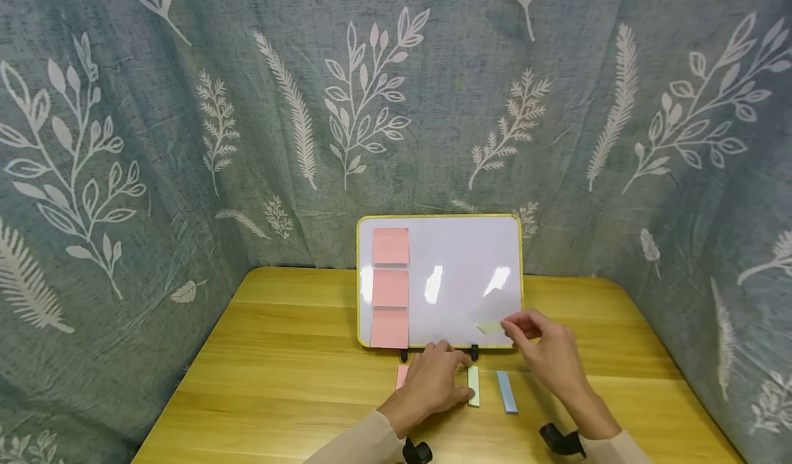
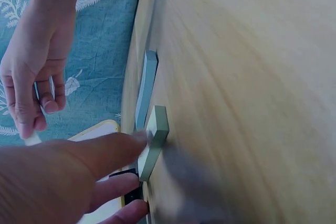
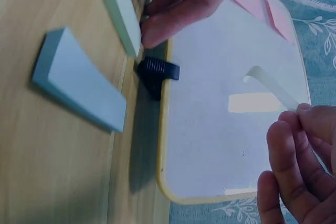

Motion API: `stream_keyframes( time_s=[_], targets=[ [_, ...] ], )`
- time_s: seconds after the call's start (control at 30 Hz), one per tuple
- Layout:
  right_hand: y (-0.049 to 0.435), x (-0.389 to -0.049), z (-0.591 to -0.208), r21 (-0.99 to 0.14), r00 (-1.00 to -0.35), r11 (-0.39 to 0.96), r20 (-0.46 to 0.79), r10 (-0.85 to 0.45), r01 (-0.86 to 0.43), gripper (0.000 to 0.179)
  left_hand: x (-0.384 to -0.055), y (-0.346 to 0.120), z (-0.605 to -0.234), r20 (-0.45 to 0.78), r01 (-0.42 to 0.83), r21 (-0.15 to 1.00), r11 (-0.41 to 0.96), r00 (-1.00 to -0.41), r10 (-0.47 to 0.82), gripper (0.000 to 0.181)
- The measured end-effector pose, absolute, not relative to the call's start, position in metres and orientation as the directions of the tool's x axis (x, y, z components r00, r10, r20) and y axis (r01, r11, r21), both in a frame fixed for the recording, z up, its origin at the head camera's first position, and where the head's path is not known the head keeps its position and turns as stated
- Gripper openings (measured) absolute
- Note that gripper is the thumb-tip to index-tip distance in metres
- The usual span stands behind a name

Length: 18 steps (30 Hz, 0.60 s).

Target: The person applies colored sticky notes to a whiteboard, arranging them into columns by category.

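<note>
Right hand [image 1: 553, 357] pinches green slip [image 1: 490, 328]; left hand [image 1: 433, 379] grips green pad [image 1: 474, 383].
Wood-grain tabletop [image 1: 278, 354] below whiteboard [image 1: 458, 251], leafy curtain [image 1: 458, 106] behind it.

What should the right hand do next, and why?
I'd say the right hand should probably press the pale note onto the whiteboard, beside the pink notes. It pinches that note by one end in front of the whiteboard, and three pink notes hang there in a column, with space beside them.
</note>
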State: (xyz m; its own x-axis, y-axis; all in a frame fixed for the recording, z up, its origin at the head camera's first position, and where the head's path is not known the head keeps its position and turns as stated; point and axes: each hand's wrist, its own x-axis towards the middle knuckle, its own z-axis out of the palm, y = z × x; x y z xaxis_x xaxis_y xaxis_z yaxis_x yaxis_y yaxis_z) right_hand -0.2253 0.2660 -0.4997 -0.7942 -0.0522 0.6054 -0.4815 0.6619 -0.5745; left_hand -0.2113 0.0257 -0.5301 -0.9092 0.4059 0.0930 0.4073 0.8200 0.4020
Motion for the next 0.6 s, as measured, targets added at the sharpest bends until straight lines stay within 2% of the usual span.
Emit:
stream_keyframes(
  time_s=[0.17,0.37,0.6],
  targets=[
    [0.258,-0.222,-0.500,-0.597,-0.781,0.612,0.622,-0.054,-0.518,0.010,-0.213,0.023,-0.532,0.108,0.362,0.546,0.756,-0.925,0.365,0.037],
    [0.247,-0.220,-0.504,-0.595,-0.748,0.567,0.661,-0.058,-0.570,0.015,-0.216,0.016,-0.521,0.170,0.294,0.792,0.535,-0.948,0.269,0.023],
    [0.230,-0.218,-0.505,-0.595,-0.725,0.513,0.685,-0.080,-0.619,0.014,-0.221,0.006,-0.505,0.195,0.264,0.881,0.392,-0.959,0.208,0.028]
  ],
)
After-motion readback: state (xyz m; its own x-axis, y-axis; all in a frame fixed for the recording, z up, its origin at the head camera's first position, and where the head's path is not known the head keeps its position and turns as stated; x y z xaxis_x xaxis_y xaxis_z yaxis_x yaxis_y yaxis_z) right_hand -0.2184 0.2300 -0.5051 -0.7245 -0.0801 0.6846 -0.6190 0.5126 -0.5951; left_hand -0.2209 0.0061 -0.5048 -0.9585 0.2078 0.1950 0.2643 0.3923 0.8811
